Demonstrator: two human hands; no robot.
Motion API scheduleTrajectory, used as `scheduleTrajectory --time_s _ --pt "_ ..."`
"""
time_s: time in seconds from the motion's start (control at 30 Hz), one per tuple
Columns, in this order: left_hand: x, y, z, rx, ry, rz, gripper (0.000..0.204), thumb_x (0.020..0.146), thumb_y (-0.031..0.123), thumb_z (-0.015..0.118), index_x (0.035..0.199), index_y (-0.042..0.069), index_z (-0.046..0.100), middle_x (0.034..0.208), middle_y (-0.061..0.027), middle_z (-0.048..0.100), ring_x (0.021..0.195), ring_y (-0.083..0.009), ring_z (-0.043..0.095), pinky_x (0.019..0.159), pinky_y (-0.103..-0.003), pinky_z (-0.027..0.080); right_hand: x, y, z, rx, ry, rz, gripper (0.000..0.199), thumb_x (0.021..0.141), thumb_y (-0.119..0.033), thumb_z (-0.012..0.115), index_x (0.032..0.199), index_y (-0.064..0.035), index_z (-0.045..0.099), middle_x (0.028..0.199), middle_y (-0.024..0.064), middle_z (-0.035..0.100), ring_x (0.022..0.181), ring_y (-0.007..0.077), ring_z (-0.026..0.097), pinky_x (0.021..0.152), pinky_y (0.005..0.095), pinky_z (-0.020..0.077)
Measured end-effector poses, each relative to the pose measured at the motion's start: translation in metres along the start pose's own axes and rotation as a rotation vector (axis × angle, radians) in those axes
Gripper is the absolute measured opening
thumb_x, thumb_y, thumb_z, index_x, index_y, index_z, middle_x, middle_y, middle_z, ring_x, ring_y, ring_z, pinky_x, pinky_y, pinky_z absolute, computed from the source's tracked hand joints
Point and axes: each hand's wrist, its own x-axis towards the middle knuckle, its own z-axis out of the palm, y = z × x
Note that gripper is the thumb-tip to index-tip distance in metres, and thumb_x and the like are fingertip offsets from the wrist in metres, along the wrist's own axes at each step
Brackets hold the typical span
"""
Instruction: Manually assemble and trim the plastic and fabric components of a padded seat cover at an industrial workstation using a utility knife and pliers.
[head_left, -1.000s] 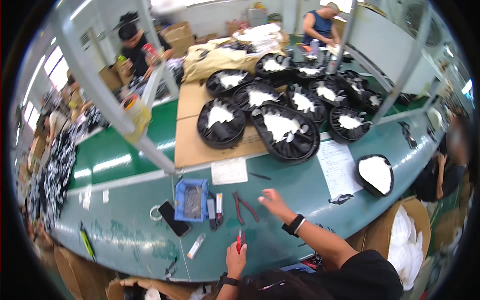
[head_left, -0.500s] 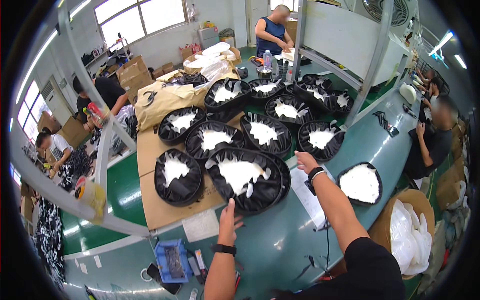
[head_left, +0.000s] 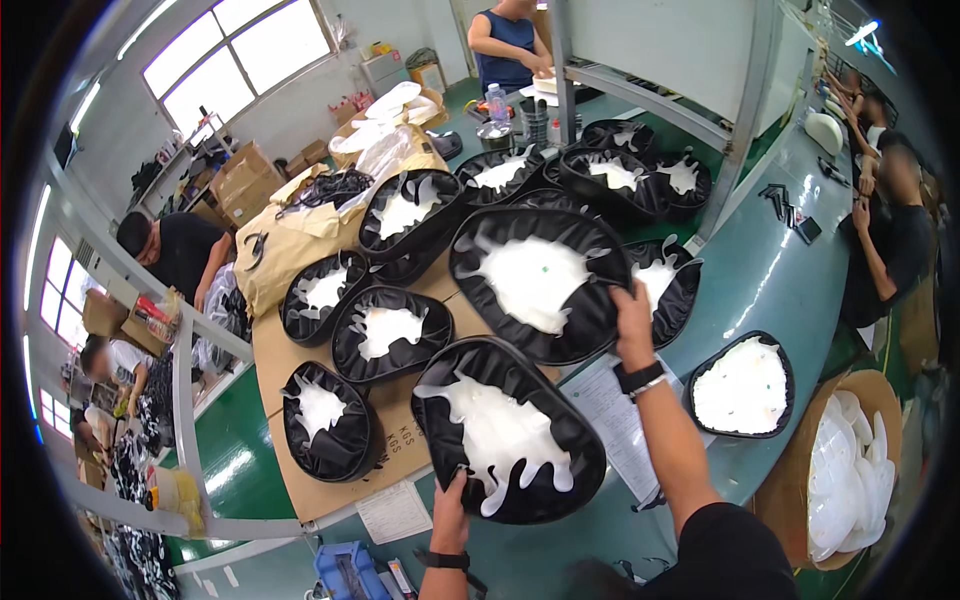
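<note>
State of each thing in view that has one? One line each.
Left hand: holding near cover
Right hand: holding farther cover
Near cover: white side up
Farther cover: white side up
Lone cover: on table, white side up
Cardboard box: open, holding white pieces
Blue bin: open, partly out of view
Bottle: upright
Ceiling light: lit

This is a factory workshop: several people (head_left: 503, 45) work around a long green worktop (head_left: 765, 295), among many similar black pieces with white centres (head_left: 535, 280), cartons (head_left: 782, 508), metal framing (head_left: 757, 110) and strip lights (head_left: 150, 27).
</note>
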Motion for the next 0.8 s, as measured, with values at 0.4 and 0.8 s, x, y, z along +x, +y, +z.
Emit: scheduleTrajectory --time_s 0.4,0.8 --pt "0.061 -0.012 -0.018 0.527 -0.053 -0.083 0.067 0.091 0.048 0.057 0.129 -0.006 0.05 0.126 -0.0104 0.056 0.114 -0.0198 0.052 0.099 -0.032 0.037 0.037 -0.049 -0.124 -0.378 -0.014 0.776 0.046 0.086 -0.036 0.064 0.118 -0.0019 0.062 0.119 0.0123 0.063 0.11 0.021 0.059 0.096 0.0311 0.0421" --pt "-0.077 -0.029 -0.04 0.482 0.068 0.071 0.05 0.09 0.036 0.057 0.11 -0.01 0.06 0.1 -0.0078 0.064 0.088 -0.0155 0.057 0.078 -0.032 0.045 -0.114 -0.044 -0.143 -0.236 -0.144 0.353 0.043 0.082 -0.032 0.063 0.105 0.0033 0.065 0.101 0.0085 0.067 0.095 0.0186 0.057 0.086 0.0292 0.0412"
